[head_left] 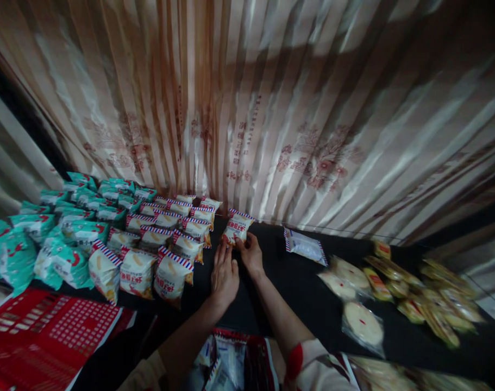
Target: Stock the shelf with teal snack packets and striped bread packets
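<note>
A white snack bag (236, 228) with a red-and-blue striped edge stands near the back of the black table. My right hand (252, 254) grips its lower right corner between thumb and fingers. My left hand (225, 278) is stretched out, its fingertips touching the bag's bottom edge. To the left, matching striped snack bags (171, 277) stand in rows. Beyond them, several teal snack bags (74, 263) are packed together. One striped bag (306, 245) lies flat to the right of my hands.
On the table's right side lie round flat cakes in clear wrap (363, 323) and yellow packets (430, 307). Pleated printed curtains (247, 108) hang behind the table. Below its front edge are a red basket (47, 331) and an open box of striped packets (231, 355).
</note>
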A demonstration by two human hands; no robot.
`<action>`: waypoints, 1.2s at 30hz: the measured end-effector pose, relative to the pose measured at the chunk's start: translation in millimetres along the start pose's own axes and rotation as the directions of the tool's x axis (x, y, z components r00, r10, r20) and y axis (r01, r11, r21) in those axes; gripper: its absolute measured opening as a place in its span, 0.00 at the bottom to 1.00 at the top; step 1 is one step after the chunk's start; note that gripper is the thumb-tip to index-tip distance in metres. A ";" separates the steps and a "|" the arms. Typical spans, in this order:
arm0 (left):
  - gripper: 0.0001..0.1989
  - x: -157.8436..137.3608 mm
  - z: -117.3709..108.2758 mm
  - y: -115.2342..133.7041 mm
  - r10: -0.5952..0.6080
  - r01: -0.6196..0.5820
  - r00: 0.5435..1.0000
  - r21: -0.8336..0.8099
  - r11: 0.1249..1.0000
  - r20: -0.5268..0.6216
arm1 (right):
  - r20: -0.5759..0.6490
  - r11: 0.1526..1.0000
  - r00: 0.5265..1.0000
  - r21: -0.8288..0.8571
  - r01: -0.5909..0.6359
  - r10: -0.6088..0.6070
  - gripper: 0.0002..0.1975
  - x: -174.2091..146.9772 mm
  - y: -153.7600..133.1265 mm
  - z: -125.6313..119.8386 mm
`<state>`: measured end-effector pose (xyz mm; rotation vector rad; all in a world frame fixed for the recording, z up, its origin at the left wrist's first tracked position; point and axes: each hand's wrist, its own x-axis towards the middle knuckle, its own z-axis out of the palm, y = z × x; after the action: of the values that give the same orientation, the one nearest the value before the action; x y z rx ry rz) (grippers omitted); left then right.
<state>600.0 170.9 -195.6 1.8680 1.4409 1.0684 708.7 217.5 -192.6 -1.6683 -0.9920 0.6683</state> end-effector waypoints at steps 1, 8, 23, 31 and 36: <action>0.23 6.3 2.2 -0.1 -0.010 0.010 1.000 -0.006 1.000 -0.001 | 0.003 1.000 1.000 -0.011 0.000 0.000 0.25 4.8 -0.6 3.5; 0.25 36.2 12.3 -5.2 -0.105 0.105 0.994 -0.047 0.993 -0.001 | 0.042 0.993 0.996 -0.087 0.082 -0.078 0.21 34.3 -2.0 23.9; 0.23 43.4 17.8 -15.4 -0.107 0.110 0.991 0.040 0.993 -0.078 | 0.150 0.890 0.988 -0.447 0.090 -0.025 0.25 45.5 -24.0 37.7; 0.21 34.1 4.5 -7.2 -0.143 0.144 0.989 0.052 0.988 -0.038 | 0.050 0.892 0.977 -0.399 0.210 -0.208 0.28 37.4 -8.1 39.6; 0.21 18.7 -8.3 3.3 -0.163 0.162 0.986 0.058 0.985 0.017 | -0.094 0.717 0.900 -0.643 0.271 -0.425 0.23 27.5 -1.2 -1.5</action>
<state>596.8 187.5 -183.6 1.7598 1.5964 0.9354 723.5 240.7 -189.9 -1.9727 -1.3996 -0.1522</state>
